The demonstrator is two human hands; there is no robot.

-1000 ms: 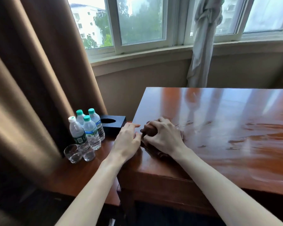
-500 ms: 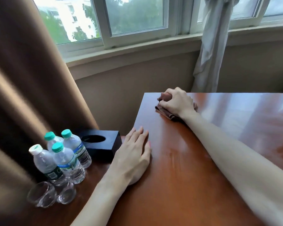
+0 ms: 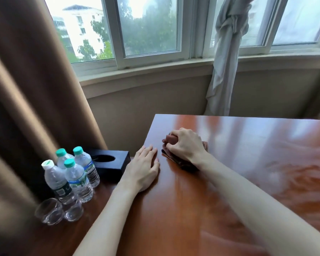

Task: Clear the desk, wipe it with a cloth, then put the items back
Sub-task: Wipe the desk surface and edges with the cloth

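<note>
Cloth [image 3: 185, 160], brown and bunched, lies on the glossy wooden worktop [image 3: 238, 163] near its left edge, pinned beneath the right hand [image 3: 186, 146]. That hand's grip is tight: the fingers curl round a rolled fold of the cloth, and the thumb and forefinger meet over its reddish end, while the heel of the hand presses the rest flat against the wood. Just beside it, the left hand [image 3: 143, 169] rests palm down on the worktop's left edge, fingers straight and close together, holding nothing; its fingertips stop a little short of the cloth.

On a lower wooden surface [image 3: 92, 209] to the left stand four water bottles [image 3: 72, 177], three with green caps and one with a white cap, clustered tight. Two clear glasses [image 3: 58, 212] sit in front of them, and a black tissue box [image 3: 110, 161] with a round opening lies behind, near the left wrist. A brown curtain [image 3: 31, 85] hangs at the left, and a knotted pale curtain [image 3: 224, 61] hangs by the window [image 3: 150, 28].
</note>
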